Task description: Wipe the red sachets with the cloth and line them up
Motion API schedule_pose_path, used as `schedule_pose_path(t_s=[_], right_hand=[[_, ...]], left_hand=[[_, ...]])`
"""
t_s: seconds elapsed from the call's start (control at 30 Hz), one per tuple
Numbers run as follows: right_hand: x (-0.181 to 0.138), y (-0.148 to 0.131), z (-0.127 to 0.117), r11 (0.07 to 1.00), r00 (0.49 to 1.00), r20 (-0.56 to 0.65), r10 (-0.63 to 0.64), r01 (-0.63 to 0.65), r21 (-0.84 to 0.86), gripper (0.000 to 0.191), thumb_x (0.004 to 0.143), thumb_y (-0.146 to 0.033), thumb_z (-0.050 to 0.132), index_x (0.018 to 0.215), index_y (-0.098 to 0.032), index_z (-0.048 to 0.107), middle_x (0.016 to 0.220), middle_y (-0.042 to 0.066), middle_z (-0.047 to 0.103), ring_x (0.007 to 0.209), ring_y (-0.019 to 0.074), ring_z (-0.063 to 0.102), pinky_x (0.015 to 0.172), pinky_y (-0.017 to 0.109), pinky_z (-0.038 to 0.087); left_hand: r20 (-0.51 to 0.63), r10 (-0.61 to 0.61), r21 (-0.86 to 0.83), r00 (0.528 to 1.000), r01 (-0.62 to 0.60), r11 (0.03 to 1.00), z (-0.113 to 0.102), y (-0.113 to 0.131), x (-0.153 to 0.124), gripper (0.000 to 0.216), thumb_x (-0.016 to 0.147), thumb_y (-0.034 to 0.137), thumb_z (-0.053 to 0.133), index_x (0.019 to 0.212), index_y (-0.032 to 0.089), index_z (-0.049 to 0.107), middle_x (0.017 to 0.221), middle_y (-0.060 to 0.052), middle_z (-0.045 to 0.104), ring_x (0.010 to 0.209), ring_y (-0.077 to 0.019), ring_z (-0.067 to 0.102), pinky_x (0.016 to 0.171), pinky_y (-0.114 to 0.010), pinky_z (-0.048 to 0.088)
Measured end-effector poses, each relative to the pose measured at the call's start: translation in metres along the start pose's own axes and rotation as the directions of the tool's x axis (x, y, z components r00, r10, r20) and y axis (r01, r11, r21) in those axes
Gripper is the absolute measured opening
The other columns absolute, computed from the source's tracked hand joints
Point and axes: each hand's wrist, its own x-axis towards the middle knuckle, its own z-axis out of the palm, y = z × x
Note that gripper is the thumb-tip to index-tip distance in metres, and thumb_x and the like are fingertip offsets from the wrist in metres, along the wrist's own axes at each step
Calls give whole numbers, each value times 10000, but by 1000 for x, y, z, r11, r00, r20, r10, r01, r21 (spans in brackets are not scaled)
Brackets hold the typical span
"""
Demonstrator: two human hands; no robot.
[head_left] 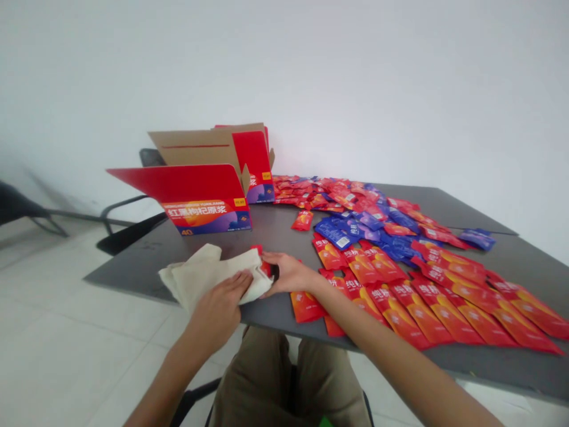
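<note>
A cream cloth (208,276) lies folded at the near left edge of the table. My left hand (226,302) is closed on its right part, with the fingers laid over the top. My right hand (287,274) grips a red pouch (265,267) at the cloth's right end. Most of that pouch is hidden by the cloth and my fingers. Just right of my right hand, red-and-orange pouches (386,296) lie in overlapping rows, partly under my right forearm.
Two open red-and-purple cartons, a near one (208,216) and a far one (267,184), stand at the back left. A heap of red and blue pouches (338,196) covers the back middle of the grey table (275,225). Black chairs (133,231) stand at left.
</note>
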Motion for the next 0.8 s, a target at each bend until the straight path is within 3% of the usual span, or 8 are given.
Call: schedule_pose_path(t_s=[0.2,0.4,0.53,0.63,0.8], right_hand=[[-3,-6,-3,995,998,33,61,-64,81,595,586,-358,827,1124,-169,656,1101,33,703,1005,212,651,933,315,473],[-2,0,-1,996,996,-4,93,-93,-17,828,468,-404,865,1221,-155,626,1293,129,613,1221,296,549,1073,419,376],[-3,0,-2,987,988,-3,156,-156,-32,923,467,-458,858,1287,-141,579,1359,165,552,1281,319,498,1114,464,329],[-4,-3,-4,978,979,35,202,-200,-60,1000,468,-491,853,1335,-114,528,1411,188,490,1328,325,445,1138,469,296],[-3,-10,-10,959,959,102,264,-249,-138,1047,510,-487,836,1380,-47,452,1460,223,406,1372,313,384,1168,434,248]], left_hand=[[20,-37,25,999,36,999,-6,1,34,634,712,7,358,1326,57,506,1385,-152,532,1302,-194,482,1101,-335,370],[-25,-2,-4,1000,2,1000,0,-10,2,661,710,5,359,1346,108,502,1395,-109,531,1304,-195,481,1112,-361,364],[-21,-105,26,994,106,994,-5,-18,11,618,732,9,349,1315,98,533,1368,-128,555,1286,-202,501,1088,-362,383],[-35,-108,24,994,109,994,-8,-30,18,615,730,15,345,1305,101,545,1366,-116,560,1290,-191,497,1099,-348,369],[-83,-132,-2,988,132,991,-6,-56,-2,641,701,16,365,1299,135,563,1362,-84,568,1286,-185,501,1112,-343,358]])
